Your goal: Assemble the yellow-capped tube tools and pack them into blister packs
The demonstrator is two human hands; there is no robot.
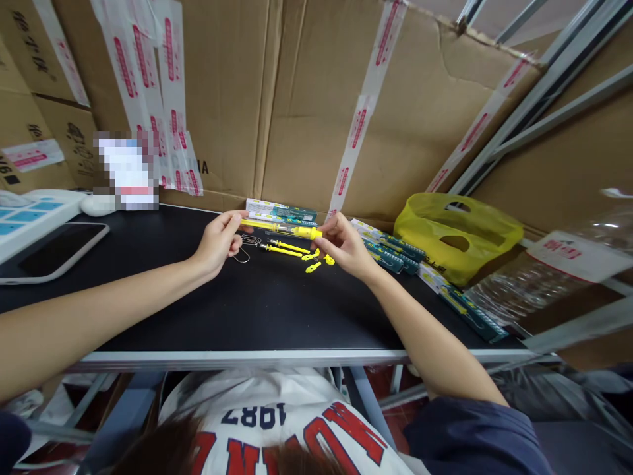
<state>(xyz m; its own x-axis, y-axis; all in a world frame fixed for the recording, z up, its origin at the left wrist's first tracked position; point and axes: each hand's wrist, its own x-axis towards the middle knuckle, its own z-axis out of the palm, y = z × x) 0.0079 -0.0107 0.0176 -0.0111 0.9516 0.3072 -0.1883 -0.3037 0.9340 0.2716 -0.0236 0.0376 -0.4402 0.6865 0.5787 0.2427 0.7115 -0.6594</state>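
A slim yellow pen-like tool with a clear barrel (281, 227) is held level between my two hands, above the table. The thumb and fingers of my left hand (220, 241) pinch its left end. My right hand (343, 244) grips the yellow cap-like right end with thumb and fingertips. Beneath it on the black table (277, 310) lie thin yellow rods (285, 248), small yellow pieces (313, 268) and a bent wire (242, 256) beside my left hand. What exactly the tool is, I cannot tell.
Slim teal-and-white boxes (281, 211) lie behind my hands, and more boxes (465, 307) are on the right. Near them stand a yellow plastic bag (455, 231) and a large clear bottle (534, 277). A phone (54, 252) lies left. Cardboard (306, 99) walls the back.
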